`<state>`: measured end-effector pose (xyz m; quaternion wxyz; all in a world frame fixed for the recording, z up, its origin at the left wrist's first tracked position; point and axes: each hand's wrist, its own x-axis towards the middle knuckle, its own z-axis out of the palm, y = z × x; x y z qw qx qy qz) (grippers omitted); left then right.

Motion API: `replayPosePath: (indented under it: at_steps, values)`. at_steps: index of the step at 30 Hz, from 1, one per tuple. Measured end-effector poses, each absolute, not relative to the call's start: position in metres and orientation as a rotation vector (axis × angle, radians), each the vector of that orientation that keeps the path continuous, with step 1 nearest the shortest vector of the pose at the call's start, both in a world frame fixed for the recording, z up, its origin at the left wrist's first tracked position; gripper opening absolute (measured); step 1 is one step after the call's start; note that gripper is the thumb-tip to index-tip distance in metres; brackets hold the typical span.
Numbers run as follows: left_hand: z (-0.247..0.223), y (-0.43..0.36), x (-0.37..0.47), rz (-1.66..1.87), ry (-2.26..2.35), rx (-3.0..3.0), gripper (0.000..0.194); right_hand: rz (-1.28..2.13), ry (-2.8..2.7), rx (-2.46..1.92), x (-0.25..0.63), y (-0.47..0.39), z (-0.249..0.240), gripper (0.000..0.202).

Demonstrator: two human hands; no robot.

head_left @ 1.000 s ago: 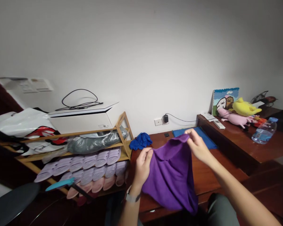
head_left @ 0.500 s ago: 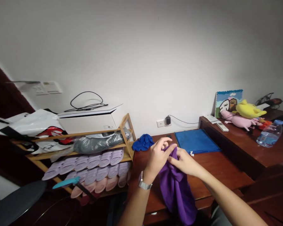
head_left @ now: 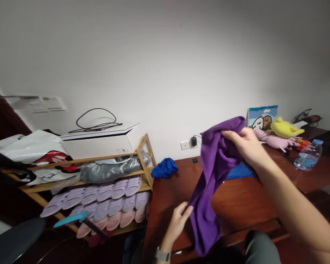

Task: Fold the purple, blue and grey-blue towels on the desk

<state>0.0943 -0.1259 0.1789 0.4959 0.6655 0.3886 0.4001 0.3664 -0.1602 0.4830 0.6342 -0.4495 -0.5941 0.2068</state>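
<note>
A purple cloth (head_left: 213, 165) hangs in loose folds over the brown wooden table (head_left: 165, 194). High on the right, my right hand (head_left: 243, 143) grips its upper part, thumb pressed on the fabric. My left hand (head_left: 179, 218), with a watch on the wrist, is lower down at the cloth's left edge, its thumb and fingers pinched at the fabric. Below my hands, the cloth's lower end dangles past the table's front edge. A crumpled blue cloth (head_left: 165, 168) lies at the table's back left corner.
Left of the table stands a wooden rack (head_left: 145, 161) with slippers, a white box (head_left: 99, 143) and bags. A flat blue item (head_left: 240, 171) lies partly behind the purple cloth. On the raised right surface are plush toys (head_left: 286, 128) and a water bottle (head_left: 309, 156).
My hands have moved apart. The right one rose to the right with the cloth's upper part; the left one dropped to the cloth's lower left edge. The cloth is spread out more.
</note>
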Motion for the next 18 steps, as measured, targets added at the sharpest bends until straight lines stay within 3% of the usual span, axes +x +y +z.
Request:
replayPosePath:
  at_steps: [4,10,14,18]
  values:
    - [0.197,-0.097,0.058,1.291,1.216,1.570,0.061,0.475,-1.250,-1.177,0.410,-0.181,0.491,0.029]
    - [0.249,-0.085,0.016,1.529,1.342,1.656,0.055,0.475,-1.242,-1.272,0.455,-0.200,0.466,0.036]
    - [0.237,-0.095,-0.009,0.933,1.272,1.955,0.049,0.284,-1.264,-1.349,0.483,-0.214,0.435,0.045]
    - [0.193,-0.112,-0.033,0.298,1.290,2.049,0.026,0.233,-1.177,-1.467,0.507,-0.240,0.398,0.048]
